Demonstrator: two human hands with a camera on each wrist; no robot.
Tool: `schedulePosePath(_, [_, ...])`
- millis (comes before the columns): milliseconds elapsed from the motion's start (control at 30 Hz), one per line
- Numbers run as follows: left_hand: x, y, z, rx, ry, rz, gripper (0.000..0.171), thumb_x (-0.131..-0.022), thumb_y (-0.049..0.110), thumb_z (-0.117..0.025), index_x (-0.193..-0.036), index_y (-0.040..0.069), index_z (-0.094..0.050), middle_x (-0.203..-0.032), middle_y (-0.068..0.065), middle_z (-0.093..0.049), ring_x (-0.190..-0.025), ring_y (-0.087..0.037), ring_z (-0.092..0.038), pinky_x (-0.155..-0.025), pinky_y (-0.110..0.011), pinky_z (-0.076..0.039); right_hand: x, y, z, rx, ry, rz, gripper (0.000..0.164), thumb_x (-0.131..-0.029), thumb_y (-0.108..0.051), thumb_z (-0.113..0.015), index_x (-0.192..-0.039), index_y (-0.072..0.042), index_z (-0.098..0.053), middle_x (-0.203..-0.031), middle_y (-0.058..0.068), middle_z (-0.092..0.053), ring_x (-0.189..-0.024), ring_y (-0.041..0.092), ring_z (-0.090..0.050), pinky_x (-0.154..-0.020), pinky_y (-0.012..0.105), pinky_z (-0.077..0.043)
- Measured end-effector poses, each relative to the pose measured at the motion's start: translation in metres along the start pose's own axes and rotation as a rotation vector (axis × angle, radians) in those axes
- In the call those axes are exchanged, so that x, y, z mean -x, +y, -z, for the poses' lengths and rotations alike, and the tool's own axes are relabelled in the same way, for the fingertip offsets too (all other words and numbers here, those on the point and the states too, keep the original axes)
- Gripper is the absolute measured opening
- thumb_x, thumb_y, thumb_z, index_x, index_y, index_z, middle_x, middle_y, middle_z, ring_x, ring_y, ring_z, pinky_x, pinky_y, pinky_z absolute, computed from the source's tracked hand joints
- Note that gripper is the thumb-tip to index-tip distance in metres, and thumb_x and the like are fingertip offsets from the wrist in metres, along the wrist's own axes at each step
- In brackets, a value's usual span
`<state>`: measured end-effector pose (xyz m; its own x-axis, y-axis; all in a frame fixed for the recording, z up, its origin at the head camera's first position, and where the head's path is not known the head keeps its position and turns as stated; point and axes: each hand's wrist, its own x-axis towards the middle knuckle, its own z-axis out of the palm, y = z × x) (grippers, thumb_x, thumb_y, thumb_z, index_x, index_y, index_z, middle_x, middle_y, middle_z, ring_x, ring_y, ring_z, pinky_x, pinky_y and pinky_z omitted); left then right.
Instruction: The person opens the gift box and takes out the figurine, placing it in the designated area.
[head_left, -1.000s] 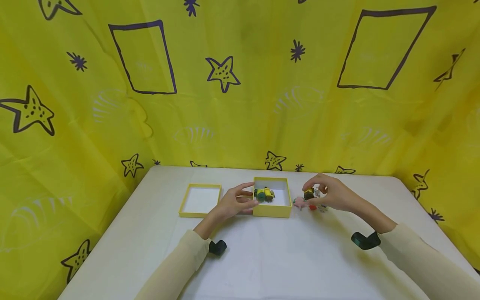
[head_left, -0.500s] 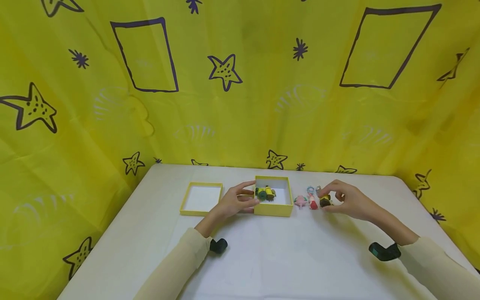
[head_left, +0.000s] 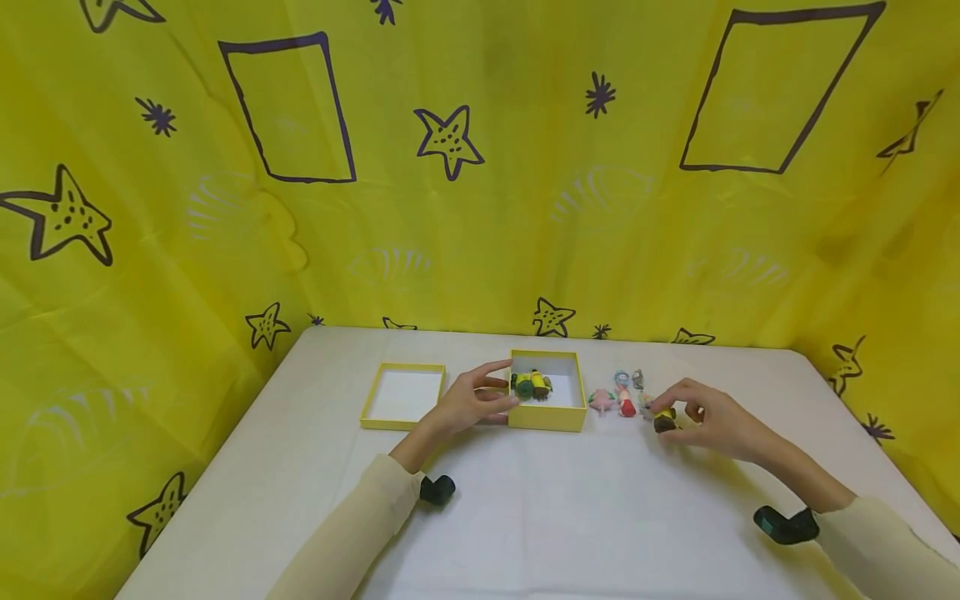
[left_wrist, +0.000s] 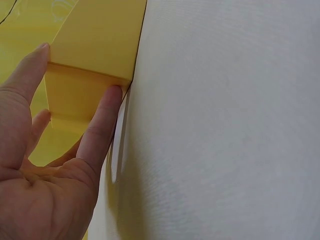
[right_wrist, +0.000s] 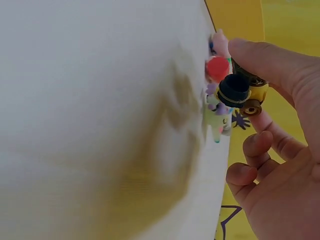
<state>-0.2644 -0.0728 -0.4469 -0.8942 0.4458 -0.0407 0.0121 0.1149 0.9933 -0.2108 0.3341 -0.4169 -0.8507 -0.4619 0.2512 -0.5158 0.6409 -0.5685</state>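
My right hand [head_left: 712, 419] pinches a small yellow and dark-brown toy figurine [head_left: 664, 420] between thumb and fingers, just right of the other figurines. In the right wrist view the figurine [right_wrist: 234, 91] shows a dark, hollow round part turned to the camera. My left hand [head_left: 468, 404] rests its nearly straight fingers against the left side of an open yellow box [head_left: 547, 419]. The left wrist view has the fingertips on the yellow box wall [left_wrist: 100, 37]. Inside the box lie yellow and green toys [head_left: 531, 384], at its left.
Between the box and my right hand lie a pink figurine [head_left: 602, 401], a red and white figurine [head_left: 626, 402] and a few more small toys. The shallow yellow-rimmed lid [head_left: 405, 396] lies left of the box. Yellow patterned curtains surround the white table [head_left: 570, 508].
My right hand has moved right and nearer with the figurine, away from the box, uncovering the loose toys. The left hand has stayed at the box.
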Motion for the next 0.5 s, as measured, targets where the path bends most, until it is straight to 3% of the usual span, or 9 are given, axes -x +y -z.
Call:
schedulePosePath(233, [0.0,0.0,-0.001,-0.015,0.001,-0.004,0.076,-0.093,0.014,-0.079,-0.158,0.017,-0.042,-0.142,-0.022,-0.054,-0.121,-0.031,-0.063,-0.087,-0.039,-0.062,0.008,0.004,-0.003,-0.025,-0.037,-0.061,0.033,-0.079,-0.021,-0.091,-0.107,-0.019,-0.075,-0.108,-0.003,-0.063,-0.079,0.018,-0.048,-0.061,0.025,-0.039])
schedulePosePath(500, [0.001,0.001,0.0,-0.019,0.0,-0.005,0.075,-0.093,0.014,-0.078,-0.159,0.017,-0.041,-0.143,-0.023,-0.053,-0.122,-0.032,-0.062,-0.088,-0.04,-0.062,0.015,0.008,-0.008,0.001,-0.022,-0.014,0.033,-0.077,-0.019,-0.092,-0.105,-0.02,-0.074,-0.106,-0.006,-0.063,-0.08,0.016,-0.049,-0.063,0.023,-0.041])
